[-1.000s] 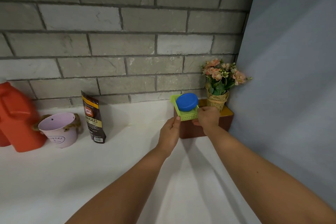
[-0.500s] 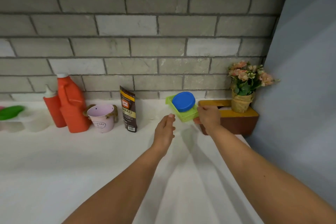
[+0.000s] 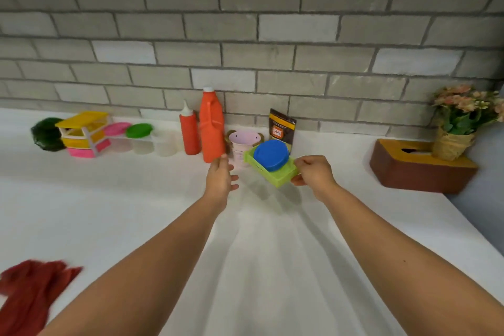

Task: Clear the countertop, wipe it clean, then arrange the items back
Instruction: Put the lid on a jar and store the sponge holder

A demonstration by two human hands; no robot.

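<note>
The green tray (image 3: 281, 176) has travelled left, away from the brown tissue box (image 3: 420, 172). It now hangs above the white countertop (image 3: 136, 213), just in front of the pink pot (image 3: 241, 142). The right hand (image 3: 313, 177) pinches its right edge. The left hand (image 3: 219, 179) floats beside it, fingers relaxed and holding nothing. A blue round lid (image 3: 271, 155) sits in the tray.
</note>
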